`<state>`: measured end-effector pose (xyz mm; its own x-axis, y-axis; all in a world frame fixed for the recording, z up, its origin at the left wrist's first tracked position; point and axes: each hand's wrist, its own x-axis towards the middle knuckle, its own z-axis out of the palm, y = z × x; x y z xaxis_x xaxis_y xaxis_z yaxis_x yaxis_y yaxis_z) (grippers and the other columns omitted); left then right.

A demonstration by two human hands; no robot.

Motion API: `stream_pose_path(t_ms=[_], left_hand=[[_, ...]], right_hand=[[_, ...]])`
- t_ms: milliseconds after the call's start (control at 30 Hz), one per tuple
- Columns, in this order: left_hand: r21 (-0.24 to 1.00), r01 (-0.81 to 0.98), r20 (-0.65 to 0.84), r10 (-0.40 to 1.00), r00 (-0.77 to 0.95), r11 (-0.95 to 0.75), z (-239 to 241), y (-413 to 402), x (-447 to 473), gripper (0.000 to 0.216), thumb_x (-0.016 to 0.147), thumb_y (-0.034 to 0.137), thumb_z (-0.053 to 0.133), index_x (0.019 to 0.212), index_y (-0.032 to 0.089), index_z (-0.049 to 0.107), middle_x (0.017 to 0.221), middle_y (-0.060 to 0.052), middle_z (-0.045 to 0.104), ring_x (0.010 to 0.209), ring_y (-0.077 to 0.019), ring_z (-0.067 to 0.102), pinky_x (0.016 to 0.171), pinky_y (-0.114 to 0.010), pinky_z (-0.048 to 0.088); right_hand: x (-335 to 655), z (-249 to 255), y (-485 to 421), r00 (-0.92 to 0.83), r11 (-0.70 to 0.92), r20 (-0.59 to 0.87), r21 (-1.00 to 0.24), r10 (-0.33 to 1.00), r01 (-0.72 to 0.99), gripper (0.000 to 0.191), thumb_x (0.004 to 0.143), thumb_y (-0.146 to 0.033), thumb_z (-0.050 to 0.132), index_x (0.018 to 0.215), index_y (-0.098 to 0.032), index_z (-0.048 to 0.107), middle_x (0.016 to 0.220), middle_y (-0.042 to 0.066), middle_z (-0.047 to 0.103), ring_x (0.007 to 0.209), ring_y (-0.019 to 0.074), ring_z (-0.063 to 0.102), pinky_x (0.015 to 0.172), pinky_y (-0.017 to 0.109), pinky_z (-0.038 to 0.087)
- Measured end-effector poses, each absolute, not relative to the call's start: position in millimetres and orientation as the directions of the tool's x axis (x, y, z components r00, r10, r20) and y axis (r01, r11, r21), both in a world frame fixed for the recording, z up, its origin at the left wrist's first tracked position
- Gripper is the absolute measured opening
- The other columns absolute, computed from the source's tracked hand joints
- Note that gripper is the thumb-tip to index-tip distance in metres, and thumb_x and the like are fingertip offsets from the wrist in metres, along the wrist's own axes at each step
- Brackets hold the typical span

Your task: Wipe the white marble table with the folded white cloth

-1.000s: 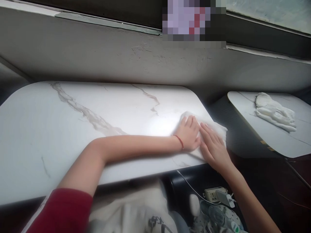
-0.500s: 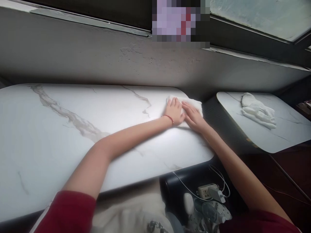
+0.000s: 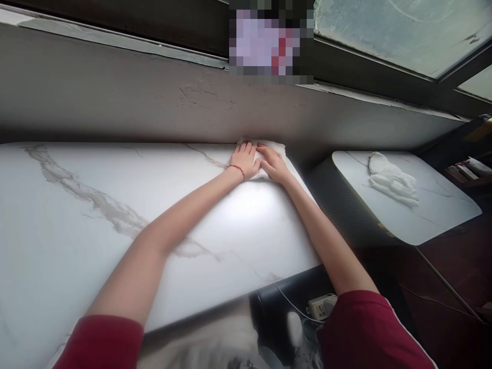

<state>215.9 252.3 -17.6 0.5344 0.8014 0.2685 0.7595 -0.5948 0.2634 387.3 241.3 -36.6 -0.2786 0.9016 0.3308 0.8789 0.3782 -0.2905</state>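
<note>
White cloth lies at the surface's far right corner, beneath the left hand and right hand, 2 palms down, fingers extended. I judge wiping unfinished; I cannot tell which stretches are done.

White cloth now nearer wall

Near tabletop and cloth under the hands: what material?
Near tabletop: glossy, perhaps laminate or stone slab; white with marble-like veining and a bright reflection. Cloth: matte, soft textile, maybe cotton; uneven edges, no shine, fibre unclear.
</note>
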Motion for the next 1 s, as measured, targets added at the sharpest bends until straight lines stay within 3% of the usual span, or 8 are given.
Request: stream_pose_path(t_ms=[467,700,1000], left_hand=[[0.273,0.773,0.252,0.818,0.518,-0.573,-20,248,220,0.058,0.097,0.028,0.036,0.147,0.000,0.045,0.159,-0.019,0.041,0.149,-0.0286,0.034,0.126,-0.040,0.020],[0.287,0.763,0.247,0.814,0.525,-0.579,-23,233,209,0.061,0.099,0.028,0.036,0.153,0.000,0.038,0.163,-0.019,0.035,0.153,-0.0275,0.029,0.127,-0.041,0.017],[0.191,0.739,0.181,0.763,0.620,-0.646,-18,146,143,0.065,0.102,0.035,0.036,0.154,-0.004,0.034,0.164,-0.022,0.029,0.155,-0.0309,0.023,0.127,-0.043,0.017]], right_hand=[[381,-45,242,-0.184,0.300,0.399,-0.250,0.898,0.921,0.050,0.098,-0.036,0.028,0.137,-0.021,0.056,0.147,0.009,0.058,0.137,0.0293,0.051,0.115,0.052,0.040],[360,-40,217,-0.139,0.222,0.346,-0.213,0.928,0.952,0.050,0.097,-0.030,0.028,0.140,-0.022,0.051,0.152,0.008,0.052,0.143,0.0271,0.046,0.117,0.053,0.039],[314,-39,114,-0.313,0.382,0.357,-0.141,0.880,0.913,0.055,0.098,-0.029,0.030,0.151,-0.020,0.043,0.158,0.011,0.045,0.149,0.0275,0.038,0.120,0.056,0.034]])
